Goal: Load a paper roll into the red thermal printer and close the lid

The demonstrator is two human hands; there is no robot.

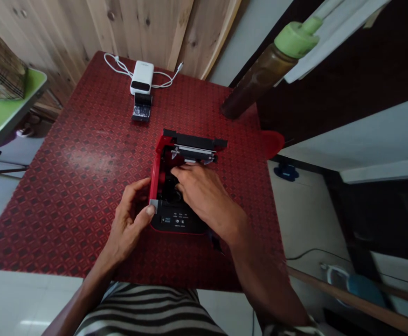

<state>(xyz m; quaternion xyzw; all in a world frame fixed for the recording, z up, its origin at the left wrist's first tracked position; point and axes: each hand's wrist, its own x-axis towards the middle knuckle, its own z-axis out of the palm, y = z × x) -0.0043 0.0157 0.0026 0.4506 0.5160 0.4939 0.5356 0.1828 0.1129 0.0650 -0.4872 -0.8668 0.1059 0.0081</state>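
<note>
A red and black device that looks like a small thermal printer (177, 224) lies on the table with its lid (195, 141) raised at the far side. My left hand (130, 217) grips its left side, thumb on the near corner and fingers along the red wall. My right hand (205, 193) reaches into the dark compartment from the right. Its fingers are bent downward around something black; their tips and what they hold are hidden. Small buttons and printed marks show on the near panel.
A white power bank (142, 74) with white cables lies near the far edge, beside a small black roll with a shiny strip (141, 108). A tall bottle with a green cap (259, 74) stands at the far right. The table (85, 186) has a red pattern.
</note>
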